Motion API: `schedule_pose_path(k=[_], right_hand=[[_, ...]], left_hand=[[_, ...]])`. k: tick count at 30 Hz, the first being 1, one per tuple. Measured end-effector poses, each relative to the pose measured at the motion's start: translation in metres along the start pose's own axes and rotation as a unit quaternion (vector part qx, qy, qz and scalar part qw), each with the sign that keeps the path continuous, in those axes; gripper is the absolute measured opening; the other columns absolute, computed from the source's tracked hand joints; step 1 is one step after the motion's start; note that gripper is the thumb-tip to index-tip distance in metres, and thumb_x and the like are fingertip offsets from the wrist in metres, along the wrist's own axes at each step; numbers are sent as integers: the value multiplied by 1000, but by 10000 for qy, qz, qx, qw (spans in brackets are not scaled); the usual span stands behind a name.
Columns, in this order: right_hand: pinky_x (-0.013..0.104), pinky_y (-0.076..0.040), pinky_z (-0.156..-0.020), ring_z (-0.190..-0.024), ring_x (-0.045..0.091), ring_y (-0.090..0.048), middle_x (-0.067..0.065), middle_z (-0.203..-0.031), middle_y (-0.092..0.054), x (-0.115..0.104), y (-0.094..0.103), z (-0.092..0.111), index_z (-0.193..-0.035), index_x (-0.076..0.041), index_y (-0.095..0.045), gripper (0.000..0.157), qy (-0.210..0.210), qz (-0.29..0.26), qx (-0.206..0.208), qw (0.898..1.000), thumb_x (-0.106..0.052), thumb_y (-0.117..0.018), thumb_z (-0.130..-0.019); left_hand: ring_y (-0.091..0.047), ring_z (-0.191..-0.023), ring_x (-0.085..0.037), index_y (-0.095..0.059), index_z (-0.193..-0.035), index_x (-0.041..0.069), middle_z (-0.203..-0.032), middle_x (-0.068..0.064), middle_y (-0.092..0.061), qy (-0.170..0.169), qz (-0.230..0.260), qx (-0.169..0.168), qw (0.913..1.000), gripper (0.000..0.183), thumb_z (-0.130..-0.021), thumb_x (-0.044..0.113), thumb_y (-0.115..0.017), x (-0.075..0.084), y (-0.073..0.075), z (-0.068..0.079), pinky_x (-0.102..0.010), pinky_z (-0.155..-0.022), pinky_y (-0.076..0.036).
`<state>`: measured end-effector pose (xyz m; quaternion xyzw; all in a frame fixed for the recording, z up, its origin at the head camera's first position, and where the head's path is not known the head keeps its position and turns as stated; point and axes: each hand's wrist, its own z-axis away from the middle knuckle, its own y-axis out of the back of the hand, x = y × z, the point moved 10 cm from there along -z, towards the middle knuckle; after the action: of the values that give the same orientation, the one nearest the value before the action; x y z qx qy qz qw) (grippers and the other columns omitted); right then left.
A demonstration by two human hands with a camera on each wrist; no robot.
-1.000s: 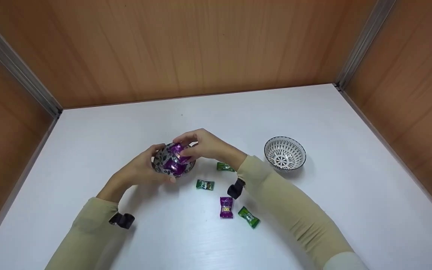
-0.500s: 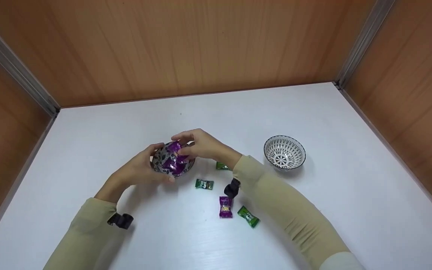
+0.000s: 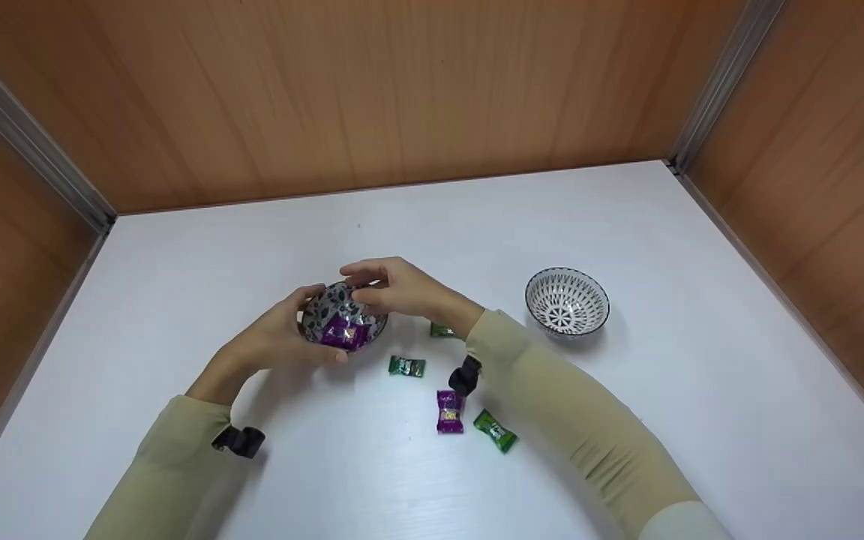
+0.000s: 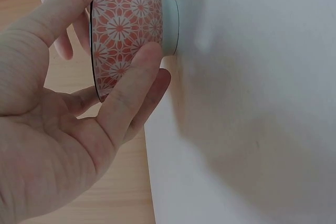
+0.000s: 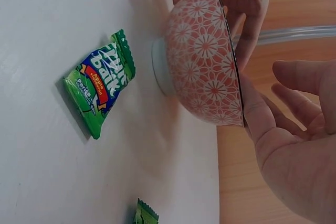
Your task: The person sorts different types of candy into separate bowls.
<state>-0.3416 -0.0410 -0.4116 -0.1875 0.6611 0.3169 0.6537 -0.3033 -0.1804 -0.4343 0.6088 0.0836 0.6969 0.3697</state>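
Note:
Around the side of a small bowl curls my left hand, seen gripping it in the left wrist view too. The inside of the bowl is dark-patterned, and its outside is pink with white flowers. Purple-wrapped candies lie in its near part; how many overlap is unclear. My right hand is over the far right rim, fingers loosely bent, with nothing visible between them. In the right wrist view, the thumb side of that hand is close to the bowl's edge.
Green-wrapped candies lie on the white table: one near the bowl, another nearer the front, and one partly under the right wrist. A purple candy lies between. Farther right stands a black-and-white bowl. Wooden panels enclose the table.
The purple candy that my right fingers held has dropped into the bowl with the others. My right hand stays over the rim, and my left hand keeps its grip.

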Motion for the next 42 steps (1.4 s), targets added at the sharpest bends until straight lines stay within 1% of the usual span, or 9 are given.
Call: schedule_pose_path(k=[5,9,13,21,25,30,37,40,42], right_hand=[[35,-56,-95,-127,31,-57,16,-143,-55,0,-1,4,-145,-12,-56,44,-54,-100,-117,9999,-12,-64,-101],[34,-56,-94,-130,34,-54,18,-144,-53,-5,-3,11,-145,-8,-54,45,9,-172,-335,9993,-12,-63,-102],[36,-56,-94,-130,34,-53,20,-144,-53,-12,-3,21,-146,-4,-51,46,217,42,-563,9982,-13,-62,-103],[37,-57,-93,-130,33,-55,18,-143,-55,-20,-3,45,-146,-6,-53,45,435,610,-890,9932,-17,-61,-103],[34,-53,-99,-131,28,-54,16,-143,-56,-21,-7,60,-149,-8,-50,47,503,1070,-1173,9860,-15,-60,-104],[32,-43,-110,-132,31,-54,19,-142,-56,-18,-10,77,-150,-4,-46,49,712,1620,-1376,9746,-14,-59,-104],[34,-49,-104,-132,32,-53,18,-144,-54,0,-19,103,-155,-7,-39,59,636,1905,-1701,9647,-19,-63,-102],[34,-51,-101,-133,30,-52,14,-146,-53,11,-19,116,-155,-9,-38,65,433,2236,-1722,9584,-23,-68,-99],[35,-52,-99,-129,29,-54,12,-144,-54,18,-19,122,-155,-9,-39,72,232,2567,-1658,9519,-26,-74,-95]], left_hand=[[-39,-138,-39,-19,-160,8,-150,-23,-36,-16,10,25,10000,121,-70,32,-96,0,0,0,-55,-114,-35],[-39,-138,-39,-19,-160,7,-150,-24,-36,-48,-5,58,10000,122,-69,32,-96,2,0,1,-55,-114,-35],[-40,-137,-39,-19,-161,8,-150,-23,-36,-62,58,53,9999,123,-68,33,-96,3,0,0,-54,-114,-36],[-41,-136,-38,-21,-161,11,-149,-22,-37,-115,48,104,9999,124,-67,36,-97,3,3,-2,-54,-114,-36],[-41,-136,-38,-21,-161,11,-149,-22,-37,-96,55,134,9998,124,-66,34,-98,3,4,-3,-54,-114,-36],[-38,-139,-43,-19,-161,7,-153,-26,-32,-132,88,141,9998,124,-67,32,-97,5,5,-3,-57,-114,-33],[-37,-140,-44,-21,-161,9,-153,-26,-33,20,59,174,9998,126,-65,35,-98,-3,5,-1,-58,-114,-34],[-37,-140,-43,-22,-161,11,-153,-25,-33,39,65,175,9998,127,-63,38,-98,-4,3,0,-58,-114,-34],[-37,-140,-44,-22,-160,11,-153,-26,-33,24,78,166,9998,127,-62,40,-98,-4,2,0,-59,-114,-33]])
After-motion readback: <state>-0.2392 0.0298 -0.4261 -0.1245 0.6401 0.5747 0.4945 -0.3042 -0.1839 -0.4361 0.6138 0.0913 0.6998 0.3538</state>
